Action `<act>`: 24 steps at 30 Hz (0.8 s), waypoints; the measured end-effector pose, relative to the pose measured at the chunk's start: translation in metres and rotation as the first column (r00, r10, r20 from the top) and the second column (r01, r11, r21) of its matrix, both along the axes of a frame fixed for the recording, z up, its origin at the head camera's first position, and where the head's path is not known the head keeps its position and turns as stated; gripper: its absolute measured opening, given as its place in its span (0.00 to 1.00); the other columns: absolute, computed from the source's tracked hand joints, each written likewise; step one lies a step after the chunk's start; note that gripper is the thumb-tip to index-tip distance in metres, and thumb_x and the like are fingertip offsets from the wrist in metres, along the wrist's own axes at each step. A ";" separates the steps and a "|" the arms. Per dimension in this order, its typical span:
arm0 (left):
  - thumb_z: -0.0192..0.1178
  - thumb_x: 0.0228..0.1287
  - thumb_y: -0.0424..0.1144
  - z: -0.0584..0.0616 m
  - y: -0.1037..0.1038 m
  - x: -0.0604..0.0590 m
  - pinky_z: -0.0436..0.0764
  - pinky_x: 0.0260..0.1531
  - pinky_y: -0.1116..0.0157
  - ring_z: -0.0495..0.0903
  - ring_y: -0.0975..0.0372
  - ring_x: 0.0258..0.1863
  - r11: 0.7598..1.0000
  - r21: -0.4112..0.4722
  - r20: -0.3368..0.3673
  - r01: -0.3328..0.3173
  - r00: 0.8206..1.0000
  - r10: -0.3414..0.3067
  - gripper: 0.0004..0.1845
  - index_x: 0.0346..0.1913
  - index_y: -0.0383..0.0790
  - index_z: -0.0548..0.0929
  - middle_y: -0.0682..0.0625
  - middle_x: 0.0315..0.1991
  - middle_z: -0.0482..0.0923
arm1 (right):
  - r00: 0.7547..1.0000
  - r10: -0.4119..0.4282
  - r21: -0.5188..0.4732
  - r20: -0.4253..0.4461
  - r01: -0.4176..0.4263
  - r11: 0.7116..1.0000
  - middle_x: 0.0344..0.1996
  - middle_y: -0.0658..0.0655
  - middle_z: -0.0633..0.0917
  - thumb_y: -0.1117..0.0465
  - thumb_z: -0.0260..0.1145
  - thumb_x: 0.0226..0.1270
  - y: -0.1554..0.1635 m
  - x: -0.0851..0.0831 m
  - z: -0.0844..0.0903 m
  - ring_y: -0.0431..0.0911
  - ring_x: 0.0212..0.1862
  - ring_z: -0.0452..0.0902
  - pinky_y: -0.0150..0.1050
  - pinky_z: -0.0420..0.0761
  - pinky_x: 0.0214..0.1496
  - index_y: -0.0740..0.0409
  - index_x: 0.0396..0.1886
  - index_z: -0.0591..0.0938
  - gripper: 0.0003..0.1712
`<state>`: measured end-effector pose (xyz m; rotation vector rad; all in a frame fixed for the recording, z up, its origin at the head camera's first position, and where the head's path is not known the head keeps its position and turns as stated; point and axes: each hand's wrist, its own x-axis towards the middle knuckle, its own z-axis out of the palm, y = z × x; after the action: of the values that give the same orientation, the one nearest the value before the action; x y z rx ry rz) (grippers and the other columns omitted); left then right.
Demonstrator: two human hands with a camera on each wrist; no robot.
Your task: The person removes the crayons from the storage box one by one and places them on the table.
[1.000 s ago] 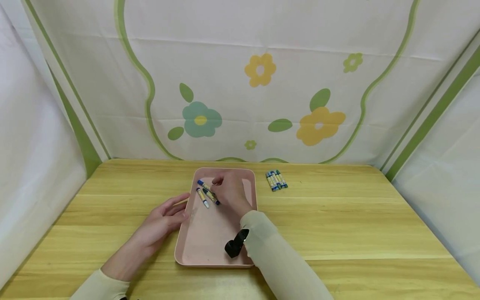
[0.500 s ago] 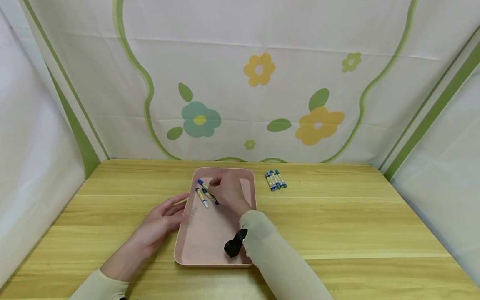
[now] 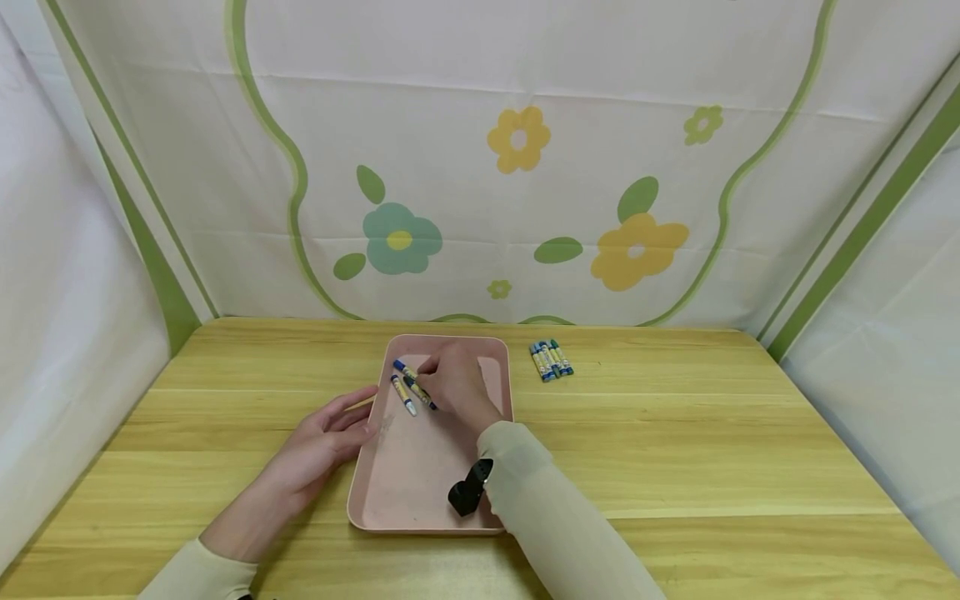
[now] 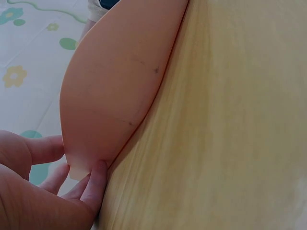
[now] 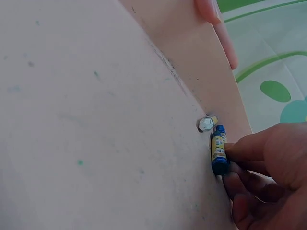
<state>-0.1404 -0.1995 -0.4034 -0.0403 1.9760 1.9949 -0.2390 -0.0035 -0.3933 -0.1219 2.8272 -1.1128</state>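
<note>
- Looking down from the head camera, I see my right hand (image 3: 453, 382) inside the far end of the pink tray (image 3: 420, 492), fingertips down on a dark blue crayon (image 3: 420, 392) that lies slanted on the tray floor.
- Two more crayons lie just beside it toward the tray's left wall: a blue-tipped crayon (image 3: 405, 367) farther away and a white-tipped crayon (image 3: 403, 395) closer to me.
- From the right wrist camera I get what the head view hides: my right grip pinches the dark blue crayon (image 5: 219, 149) between thumb and fingertips (image 5: 240, 152), with the crayon still lying on the tray. Only the white end of one neighbour (image 5: 207, 123) shows here, close beside it.
- My left hand (image 3: 330, 437) rests on the desk (image 3: 712, 450) against the tray's left edge, fingers relaxed and straight, holding nothing.
- From the left wrist camera I see that hand's fingers (image 4: 96, 184) touching the tray's rim (image 4: 79, 165) near a corner; no crayons appear in this view.
- Only the head view shows the small bunch of crayons (image 3: 551, 360) lying on the desk just to the right of the tray's far corner, and the flowered cloth (image 3: 517, 167) behind.
</note>
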 end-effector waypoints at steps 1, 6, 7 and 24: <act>0.58 0.80 0.35 0.000 0.000 0.000 0.80 0.60 0.72 0.72 0.58 0.73 1.000 0.001 -0.001 0.001 1.000 -0.001 0.35 0.84 0.39 0.59 0.35 0.83 0.59 | 1.000 0.005 0.003 -0.004 -0.005 1.000 0.35 0.46 0.92 0.58 0.75 0.70 0.000 0.000 0.000 0.39 0.28 0.80 0.30 0.77 0.26 0.49 0.41 0.95 0.05; 0.58 0.80 0.35 0.000 0.000 0.000 0.80 0.60 0.73 0.73 0.59 0.73 1.000 0.000 -0.009 0.007 1.000 -0.007 0.35 0.84 0.39 0.58 0.34 0.83 0.58 | 0.999 0.026 0.005 -0.019 -0.026 1.000 0.33 0.46 0.92 0.59 0.74 0.70 0.001 0.000 0.000 0.38 0.27 0.80 0.29 0.77 0.26 0.49 0.40 0.95 0.05; 0.58 0.80 0.35 0.000 -0.001 0.000 0.80 0.60 0.73 0.73 0.59 0.73 1.000 -0.001 -0.010 0.007 1.000 -0.007 0.36 0.84 0.39 0.58 0.34 0.83 0.58 | 0.999 0.027 0.003 -0.019 -0.027 1.000 0.32 0.46 0.91 0.60 0.74 0.70 0.002 0.000 0.000 0.39 0.27 0.80 0.30 0.77 0.26 0.49 0.39 0.95 0.05; 0.58 0.80 0.35 -0.001 -0.001 0.001 0.80 0.60 0.73 0.72 0.59 0.73 1.000 0.005 -0.017 0.009 1.000 -0.008 0.36 0.84 0.38 0.58 0.34 0.83 0.59 | 1.000 0.004 -0.093 0.025 -0.002 0.996 0.22 0.45 0.86 0.56 0.74 0.70 0.007 0.003 0.005 0.40 0.23 0.78 0.32 0.74 0.25 0.47 0.33 0.93 0.06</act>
<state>-0.1390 -0.2006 -0.4039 -0.0134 1.9788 2.0011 -0.2357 0.0038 -0.3884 -0.1186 2.7529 -1.2367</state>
